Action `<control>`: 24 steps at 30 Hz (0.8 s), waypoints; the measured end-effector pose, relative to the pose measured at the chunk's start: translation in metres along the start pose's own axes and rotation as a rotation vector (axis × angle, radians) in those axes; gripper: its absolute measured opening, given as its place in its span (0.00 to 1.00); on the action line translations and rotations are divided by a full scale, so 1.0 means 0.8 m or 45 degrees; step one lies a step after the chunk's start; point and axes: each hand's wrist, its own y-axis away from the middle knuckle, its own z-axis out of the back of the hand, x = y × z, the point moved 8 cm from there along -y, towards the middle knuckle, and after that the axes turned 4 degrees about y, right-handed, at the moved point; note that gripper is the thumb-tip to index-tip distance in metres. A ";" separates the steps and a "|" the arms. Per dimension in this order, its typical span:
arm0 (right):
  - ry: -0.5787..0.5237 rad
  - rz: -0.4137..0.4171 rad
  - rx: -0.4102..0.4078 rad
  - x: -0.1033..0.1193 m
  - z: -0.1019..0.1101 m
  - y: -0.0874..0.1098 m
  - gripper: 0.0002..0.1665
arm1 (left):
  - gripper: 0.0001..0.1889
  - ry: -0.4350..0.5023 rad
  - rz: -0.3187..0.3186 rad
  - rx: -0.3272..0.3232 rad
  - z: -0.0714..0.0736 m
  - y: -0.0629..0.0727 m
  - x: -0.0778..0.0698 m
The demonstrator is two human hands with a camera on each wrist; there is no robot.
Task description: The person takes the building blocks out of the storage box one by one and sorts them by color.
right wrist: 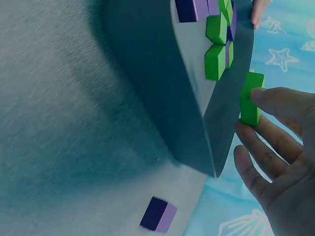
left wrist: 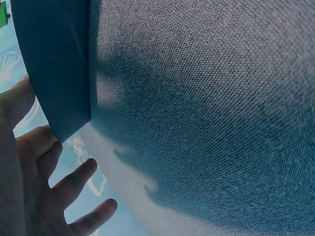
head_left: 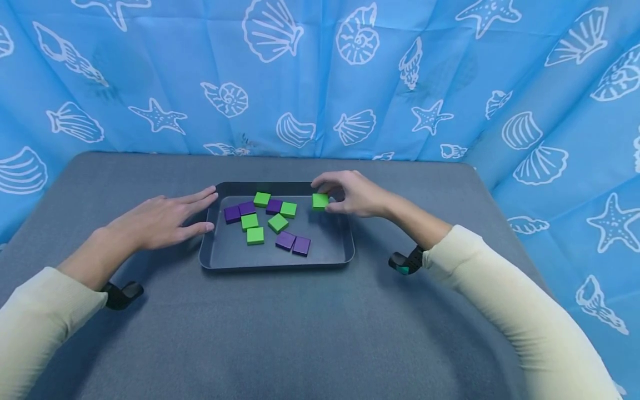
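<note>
My right hand [head_left: 360, 194] pinches a green block [head_left: 320, 201] between thumb and fingers, over the right part of a dark grey baking tray [head_left: 325, 244]. In the right wrist view the thumb presses that block's [right wrist: 251, 105] near face. My left hand [head_left: 162, 222] has its fingers stretched out at the tray's left rim, thumb and fingertips touching or very close to it. Inside the tray lie several green blocks [head_left: 278, 223] and several purple blocks [head_left: 285, 240], mostly left of centre, some side by side.
In the right wrist view a lone purple block [right wrist: 157, 215] lies on the table outside the tray; the head view does not show it. Grey cloth covers the table [head_left: 280, 333]. A blue curtain [head_left: 320, 83] with white seashells hangs behind it.
</note>
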 end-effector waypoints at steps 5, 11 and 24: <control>-0.002 -0.005 -0.049 -0.013 0.008 0.016 0.30 | 0.41 -0.005 -0.007 -0.004 0.000 0.000 0.000; -0.016 0.025 -0.095 -0.026 0.015 0.039 0.30 | 0.41 0.012 0.001 -0.026 0.002 0.001 0.001; -0.044 -0.011 -0.120 -0.065 0.009 0.083 0.30 | 0.40 0.014 0.013 -0.029 0.004 0.001 0.002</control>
